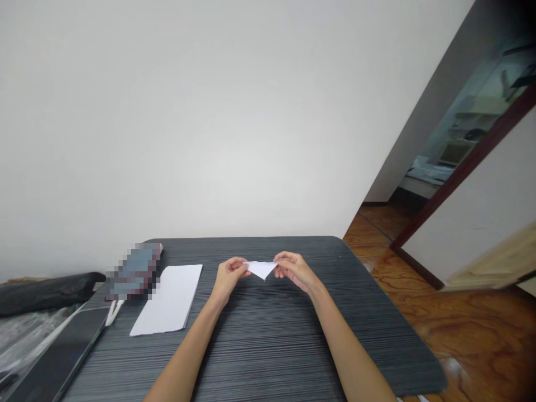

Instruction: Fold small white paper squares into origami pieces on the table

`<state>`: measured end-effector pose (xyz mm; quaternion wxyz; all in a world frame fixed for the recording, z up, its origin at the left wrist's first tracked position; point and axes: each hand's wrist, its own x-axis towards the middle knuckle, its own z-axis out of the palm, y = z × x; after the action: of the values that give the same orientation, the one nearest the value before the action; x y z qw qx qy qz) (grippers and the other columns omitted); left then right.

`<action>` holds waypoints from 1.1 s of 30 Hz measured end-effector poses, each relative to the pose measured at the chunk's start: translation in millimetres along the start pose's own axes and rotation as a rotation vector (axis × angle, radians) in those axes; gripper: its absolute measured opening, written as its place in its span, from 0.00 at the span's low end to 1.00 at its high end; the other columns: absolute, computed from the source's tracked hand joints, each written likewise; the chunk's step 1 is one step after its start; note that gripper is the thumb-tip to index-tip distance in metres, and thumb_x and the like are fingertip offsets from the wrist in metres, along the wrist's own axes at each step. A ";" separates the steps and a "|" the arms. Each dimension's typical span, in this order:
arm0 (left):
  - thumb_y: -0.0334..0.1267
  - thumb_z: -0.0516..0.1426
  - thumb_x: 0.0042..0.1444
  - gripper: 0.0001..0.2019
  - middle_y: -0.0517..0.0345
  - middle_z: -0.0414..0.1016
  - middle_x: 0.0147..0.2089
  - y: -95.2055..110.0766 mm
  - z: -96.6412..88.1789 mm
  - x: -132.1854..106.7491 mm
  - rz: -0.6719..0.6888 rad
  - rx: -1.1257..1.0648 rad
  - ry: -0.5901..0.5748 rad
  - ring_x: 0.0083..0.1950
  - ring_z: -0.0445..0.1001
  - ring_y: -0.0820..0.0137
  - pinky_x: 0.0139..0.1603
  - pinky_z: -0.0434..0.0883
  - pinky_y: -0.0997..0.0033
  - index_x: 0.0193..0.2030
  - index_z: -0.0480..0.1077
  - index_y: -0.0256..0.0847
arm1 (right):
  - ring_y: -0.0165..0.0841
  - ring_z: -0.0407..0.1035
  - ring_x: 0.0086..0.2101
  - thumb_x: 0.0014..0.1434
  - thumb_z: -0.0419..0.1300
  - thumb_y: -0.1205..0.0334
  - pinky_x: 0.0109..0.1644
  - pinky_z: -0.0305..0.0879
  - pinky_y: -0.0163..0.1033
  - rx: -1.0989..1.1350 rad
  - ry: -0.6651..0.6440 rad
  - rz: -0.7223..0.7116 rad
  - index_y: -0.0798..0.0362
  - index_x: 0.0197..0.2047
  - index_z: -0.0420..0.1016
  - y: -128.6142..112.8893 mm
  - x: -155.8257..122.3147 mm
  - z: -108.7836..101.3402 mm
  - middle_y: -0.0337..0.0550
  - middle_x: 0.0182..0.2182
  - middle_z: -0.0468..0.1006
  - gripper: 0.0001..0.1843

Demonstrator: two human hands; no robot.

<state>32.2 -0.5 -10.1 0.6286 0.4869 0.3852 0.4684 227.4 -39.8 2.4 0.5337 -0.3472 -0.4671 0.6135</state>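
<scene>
A small white piece of folded paper is held up over the dark table, its shape a triangle with one corner pointing down toward me. My left hand pinches its left corner between thumb and fingers. At the right corner, my right hand grips it the same way, with the other fingers curled behind. The paper's top edge runs between the two hands. Its far side is hidden from me.
A stack of white paper sheets lies on the dark striped table, left of my hands. Beside it are a blurred-out object, a white cable and a dark flat panel. The white wall rises behind the table.
</scene>
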 end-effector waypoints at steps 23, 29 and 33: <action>0.38 0.58 0.44 0.08 0.57 0.73 0.24 7.5 1.0 -6.0 0.187 0.211 -0.119 0.26 0.73 0.71 0.30 0.70 0.74 0.29 0.68 0.35 | 0.22 0.59 0.12 0.43 0.55 0.69 0.15 0.49 0.27 -0.052 0.147 0.039 0.58 0.23 0.70 14.1 7.4 -4.6 0.35 0.11 0.68 0.03; 0.38 0.57 0.44 0.09 0.56 0.72 0.20 12.0 3.9 -8.8 0.157 0.181 -0.167 0.23 0.72 0.70 0.28 0.68 0.73 0.31 0.68 0.34 | 0.22 0.58 0.11 0.41 0.54 0.69 0.13 0.48 0.27 0.022 0.192 0.007 0.58 0.24 0.71 11.7 6.4 -1.7 0.37 0.13 0.70 0.05; 0.38 0.56 0.46 0.09 0.56 0.72 0.19 12.9 3.8 -8.6 0.170 0.158 -0.193 0.21 0.71 0.71 0.25 0.67 0.74 0.31 0.68 0.33 | 0.22 0.58 0.11 0.42 0.55 0.68 0.13 0.48 0.28 0.058 0.197 0.004 0.58 0.24 0.70 10.4 5.6 -0.2 0.37 0.14 0.70 0.04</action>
<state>30.7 -8.6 3.6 0.5807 0.6084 0.3160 0.4391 223.1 -34.3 -7.0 0.5855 -0.3912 -0.3938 0.5908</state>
